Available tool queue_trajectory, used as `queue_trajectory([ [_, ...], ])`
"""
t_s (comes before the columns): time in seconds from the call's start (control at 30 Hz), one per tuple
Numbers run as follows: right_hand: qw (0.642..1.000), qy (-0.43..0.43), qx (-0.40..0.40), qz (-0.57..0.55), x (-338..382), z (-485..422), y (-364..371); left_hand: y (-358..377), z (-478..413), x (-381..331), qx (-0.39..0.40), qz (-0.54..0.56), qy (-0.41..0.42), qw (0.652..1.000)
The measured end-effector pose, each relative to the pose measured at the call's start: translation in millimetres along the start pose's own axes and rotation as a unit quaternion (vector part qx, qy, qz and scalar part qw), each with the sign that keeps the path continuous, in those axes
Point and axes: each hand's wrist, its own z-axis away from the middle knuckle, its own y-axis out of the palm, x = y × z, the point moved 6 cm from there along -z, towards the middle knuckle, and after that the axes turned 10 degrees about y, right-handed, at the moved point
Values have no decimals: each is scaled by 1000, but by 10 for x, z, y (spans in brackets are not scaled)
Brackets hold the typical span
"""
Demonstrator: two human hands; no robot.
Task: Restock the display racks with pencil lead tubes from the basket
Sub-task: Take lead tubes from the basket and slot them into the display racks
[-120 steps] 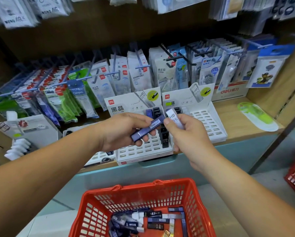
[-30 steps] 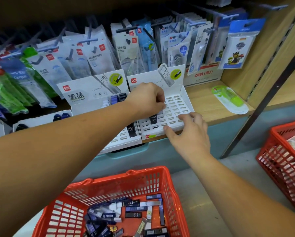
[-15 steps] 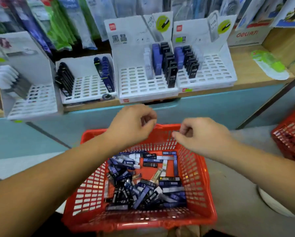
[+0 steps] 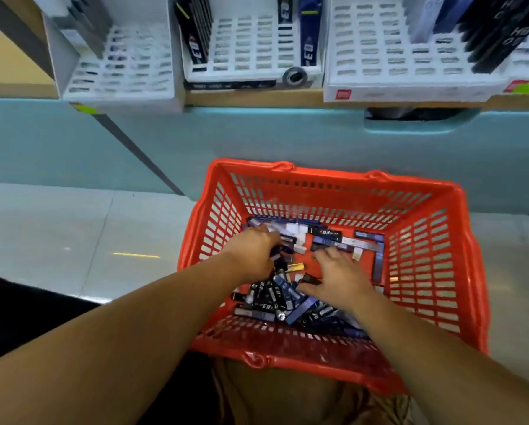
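Observation:
A red plastic basket (image 4: 333, 177) sits low in front of me and holds a loose pile of black, blue and white pencil lead tubes (image 4: 275, 297). Both my hands are inside it. My left hand (image 4: 252, 251) has its fingers bent down into the pile at the left; its fingertips are hidden, so no grip shows. My right hand (image 4: 338, 279) lies spread on the tubes at the centre right. White slotted display racks (image 4: 379, 56) line the shelf above, and black tubes (image 4: 195, 29) and a blue tube (image 4: 307, 35) stand in the middle rack (image 4: 251, 41).
A teal cabinet front (image 4: 257, 139) runs below the wooden shelf edge. Pale floor tiles (image 4: 57, 234) lie left of the basket. A small round grey object (image 4: 294, 76) sits at the middle rack's front. A third rack (image 4: 125, 65) stands at the left.
Both hands went from the shelf racks down past the basket rim into the pile of tubes. The view tilted down and closer to the basket.

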Motion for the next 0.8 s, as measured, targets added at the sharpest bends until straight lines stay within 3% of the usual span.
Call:
queue_trajectory([
  [0.2, 993, -35, 76, 84, 57, -308, 661, 504, -51, 330, 57, -23, -39, 997],
  [0.33, 991, -45, 26, 127, -129, -402, 701, 750, -101, 427, 109, -82, -39, 990],
  [0.6, 991, 85, -92, -48, -502, -534, 170, 701, -465, 490, 78, -176, 5, 981],
  [0.7, 987, 87, -108, -80, -617, -562, 89, 687, -612, 450, 85, -178, 8, 980],
  [0.8, 992, 49, -72, -90, -589, -620, 62, 689, -736, 432, 77, -157, -3, 985],
])
